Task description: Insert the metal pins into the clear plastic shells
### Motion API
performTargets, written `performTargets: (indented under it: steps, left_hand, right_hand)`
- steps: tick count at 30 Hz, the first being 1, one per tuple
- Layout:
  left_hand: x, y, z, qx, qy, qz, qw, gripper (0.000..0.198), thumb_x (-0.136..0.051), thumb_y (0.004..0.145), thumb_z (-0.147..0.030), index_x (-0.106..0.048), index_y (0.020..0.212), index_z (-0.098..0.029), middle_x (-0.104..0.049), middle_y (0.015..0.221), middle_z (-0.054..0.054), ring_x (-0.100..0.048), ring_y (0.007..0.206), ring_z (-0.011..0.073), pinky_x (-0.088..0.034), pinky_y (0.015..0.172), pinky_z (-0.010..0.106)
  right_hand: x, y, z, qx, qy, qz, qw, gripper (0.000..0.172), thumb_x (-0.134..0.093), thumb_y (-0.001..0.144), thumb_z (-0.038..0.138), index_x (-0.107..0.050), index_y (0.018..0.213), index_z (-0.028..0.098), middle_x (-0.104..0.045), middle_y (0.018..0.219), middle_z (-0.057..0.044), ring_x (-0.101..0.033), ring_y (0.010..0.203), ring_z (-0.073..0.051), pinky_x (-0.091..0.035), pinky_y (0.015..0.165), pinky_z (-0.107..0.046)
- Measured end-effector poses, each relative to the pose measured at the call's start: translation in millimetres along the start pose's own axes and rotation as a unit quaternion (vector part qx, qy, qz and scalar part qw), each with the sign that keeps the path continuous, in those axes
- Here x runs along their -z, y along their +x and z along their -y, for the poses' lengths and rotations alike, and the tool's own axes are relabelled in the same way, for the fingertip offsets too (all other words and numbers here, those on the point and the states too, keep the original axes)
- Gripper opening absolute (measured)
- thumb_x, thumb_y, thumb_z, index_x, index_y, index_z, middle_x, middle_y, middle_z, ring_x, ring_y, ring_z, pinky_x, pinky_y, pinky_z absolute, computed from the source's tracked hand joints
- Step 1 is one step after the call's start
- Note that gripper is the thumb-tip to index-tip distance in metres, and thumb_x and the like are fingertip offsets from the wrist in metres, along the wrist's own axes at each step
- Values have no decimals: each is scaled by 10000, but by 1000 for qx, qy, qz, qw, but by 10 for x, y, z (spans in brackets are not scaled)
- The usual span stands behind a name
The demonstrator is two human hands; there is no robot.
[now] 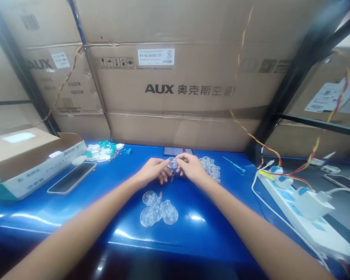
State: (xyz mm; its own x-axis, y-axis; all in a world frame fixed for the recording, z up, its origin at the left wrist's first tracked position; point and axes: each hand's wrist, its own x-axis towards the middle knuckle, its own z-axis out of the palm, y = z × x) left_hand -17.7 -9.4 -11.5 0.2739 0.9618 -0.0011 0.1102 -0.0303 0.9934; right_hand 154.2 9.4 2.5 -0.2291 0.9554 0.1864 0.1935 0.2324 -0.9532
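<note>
My left hand point(153, 172) and my right hand point(191, 167) meet above the blue worktop point(192, 241), both fingers closed on a small clear plastic piece point(172, 163). A small dark metal part point(172, 178) shows just below the fingers, and much of the piece is hidden by them. Close in front of my hands lies a group of clear round plastic cups point(158, 210). A heap of similar clear pieces point(210, 169) sits just right of my right hand.
An open cardboard box point(32, 163) and a phone point(72, 178) lie at left, beyond them white and teal small parts point(100, 152). Another phone point(176, 151) lies at the back. A teal-handled screwdriver point(235, 165) and a white power strip point(297, 206) with plugs and wires sit right. Large cartons point(163, 77) form the back wall.
</note>
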Motion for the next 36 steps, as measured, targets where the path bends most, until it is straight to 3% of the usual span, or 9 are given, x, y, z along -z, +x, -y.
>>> performTargets:
  steps: [15, 22, 25, 31, 36]
  left_hand:
    - [-11, 11, 24, -19, 39, -19, 999, 446, -540, 823, -565, -544, 781, -122, -651, 667, 72, -608, 454, 139, -451, 364, 219]
    - [49, 46, 41, -42, 131, -67, 988, 356, -458, 879, -464, -562, 891, -123, -655, 669, 57, -598, 446, 133, -426, 355, 214]
    - [94, 35, 36, -70, 187, -101, 975, 278, -491, 859, -406, -580, 859, -143, -667, 683, 45, -596, 463, 123, -417, 381, 202]
    - [231, 43, 47, -124, 308, -162, 929, 135, -525, 801, -256, -625, 807, -164, -687, 722, 30, -630, 581, 141, -476, 576, 243]
    - [356, 73, 58, -145, 370, -172, 901, 166, -623, 735, -283, -658, 845, -164, -691, 798, 43, -625, 724, 182, -464, 662, 273]
  right_hand:
    - [-27, 8, -58, -9, -52, 22, 998, 125, -471, 861, 168, -595, 861, 160, -592, 549, 15, -578, 453, -111, -436, 385, -176]
    - [166, 82, -76, -48, -149, -16, 988, 94, -489, 841, 152, -582, 844, 150, -621, 579, 3, -587, 439, -102, -417, 390, -160]
    - [258, 100, -106, -58, -206, -24, 976, 84, -506, 822, 145, -589, 827, 154, -621, 535, 2, -544, 385, -102, -393, 389, -175]
    - [321, 73, -129, -44, -312, -18, 949, 88, -542, 798, 139, -623, 806, 172, -621, 502, 2, -557, 414, -122, -387, 478, -205]
    - [340, 42, -21, 15, -395, -74, 916, 119, -515, 820, 154, -627, 797, 187, -688, 734, -55, -634, 687, -178, -400, 635, -245]
